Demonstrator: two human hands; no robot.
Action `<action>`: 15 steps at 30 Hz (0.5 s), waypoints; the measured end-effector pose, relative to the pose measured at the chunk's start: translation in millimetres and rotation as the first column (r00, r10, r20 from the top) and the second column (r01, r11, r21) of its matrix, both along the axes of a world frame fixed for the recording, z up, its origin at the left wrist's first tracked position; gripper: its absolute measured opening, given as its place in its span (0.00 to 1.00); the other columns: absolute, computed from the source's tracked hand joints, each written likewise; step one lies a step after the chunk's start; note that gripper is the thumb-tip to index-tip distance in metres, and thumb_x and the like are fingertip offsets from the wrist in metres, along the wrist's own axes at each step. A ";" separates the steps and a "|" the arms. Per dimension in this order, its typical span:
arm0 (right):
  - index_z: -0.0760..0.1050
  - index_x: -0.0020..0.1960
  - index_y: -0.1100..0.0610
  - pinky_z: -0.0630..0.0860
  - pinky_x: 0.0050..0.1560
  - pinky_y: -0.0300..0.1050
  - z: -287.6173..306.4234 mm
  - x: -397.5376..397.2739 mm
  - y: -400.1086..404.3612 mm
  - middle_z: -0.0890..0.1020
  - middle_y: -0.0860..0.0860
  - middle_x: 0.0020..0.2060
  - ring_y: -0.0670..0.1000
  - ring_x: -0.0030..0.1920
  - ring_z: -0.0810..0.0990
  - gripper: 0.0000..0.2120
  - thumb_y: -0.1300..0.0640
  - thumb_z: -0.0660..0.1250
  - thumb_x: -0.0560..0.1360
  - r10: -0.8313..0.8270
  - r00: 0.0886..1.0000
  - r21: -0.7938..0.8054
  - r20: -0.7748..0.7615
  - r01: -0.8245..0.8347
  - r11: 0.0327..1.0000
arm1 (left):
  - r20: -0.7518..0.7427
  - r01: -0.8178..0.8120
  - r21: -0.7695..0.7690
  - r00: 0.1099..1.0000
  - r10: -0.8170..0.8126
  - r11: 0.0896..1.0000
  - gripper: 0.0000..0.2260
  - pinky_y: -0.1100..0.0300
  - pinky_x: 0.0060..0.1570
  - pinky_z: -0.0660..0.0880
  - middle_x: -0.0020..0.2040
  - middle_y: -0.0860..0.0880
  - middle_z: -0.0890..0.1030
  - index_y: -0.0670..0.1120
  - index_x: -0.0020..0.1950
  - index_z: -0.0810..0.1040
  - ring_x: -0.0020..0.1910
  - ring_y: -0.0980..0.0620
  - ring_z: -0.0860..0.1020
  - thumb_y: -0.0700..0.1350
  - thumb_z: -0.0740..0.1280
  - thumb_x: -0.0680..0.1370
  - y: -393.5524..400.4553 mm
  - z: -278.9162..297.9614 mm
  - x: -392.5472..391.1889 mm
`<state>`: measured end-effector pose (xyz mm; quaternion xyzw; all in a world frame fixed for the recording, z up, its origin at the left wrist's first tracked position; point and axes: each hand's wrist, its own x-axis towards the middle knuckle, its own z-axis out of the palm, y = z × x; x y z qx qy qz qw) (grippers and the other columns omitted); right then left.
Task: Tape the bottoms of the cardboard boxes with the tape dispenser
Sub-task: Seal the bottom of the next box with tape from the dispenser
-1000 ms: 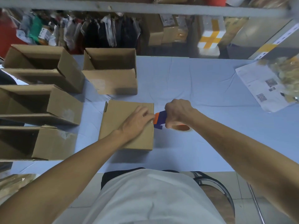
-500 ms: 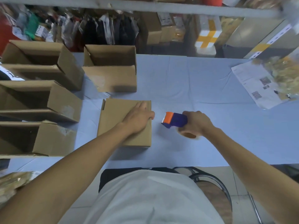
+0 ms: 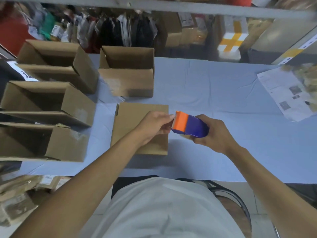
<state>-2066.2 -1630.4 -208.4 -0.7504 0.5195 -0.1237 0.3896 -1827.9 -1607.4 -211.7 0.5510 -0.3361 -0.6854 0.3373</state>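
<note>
Now you are freeing the tape end: your right hand grips the tape dispenser just right of the flat-bottomed cardboard box, while your left hand pinches at its orange cutter. Next, likely draw tape onto the box's seam. The four open boxes behind and left appear empty.

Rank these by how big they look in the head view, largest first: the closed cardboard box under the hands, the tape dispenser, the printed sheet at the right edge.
1. Closed cardboard box, though the left arm hides part of it.
2. Printed sheet, cut off by the frame's right edge, so its full size is unsure.
3. Tape dispenser, plainly the smallest, although it is held above the table and nearer the camera.
</note>
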 end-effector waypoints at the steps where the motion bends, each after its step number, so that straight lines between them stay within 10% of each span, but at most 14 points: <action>1: 0.75 0.56 0.45 0.76 0.38 0.36 -0.6 2.1 -0.5 0.82 0.39 0.41 0.43 0.41 0.80 0.24 0.52 0.80 0.63 0.006 1.000 0.002 0.007 -0.006 1.000 | -0.027 -0.021 0.015 0.999 0.021 1.000 0.11 0.62 0.41 0.77 0.38 0.49 0.83 0.47 0.42 0.83 0.37 0.54 0.79 0.48 0.66 0.81 1.7 2.0 2.1; 15: 0.75 0.57 0.46 0.78 0.40 0.36 -11.6 17.5 -10.5 0.82 0.41 0.44 0.46 0.43 0.81 0.25 0.46 0.81 0.63 0.125 0.992 -0.011 0.034 -0.124 0.992 | 0.130 -0.108 0.073 0.987 0.097 0.991 0.04 0.65 0.37 0.78 0.34 0.49 0.82 0.42 0.44 0.82 0.33 0.56 0.79 0.37 0.70 0.77 9.6 -3.0 21.3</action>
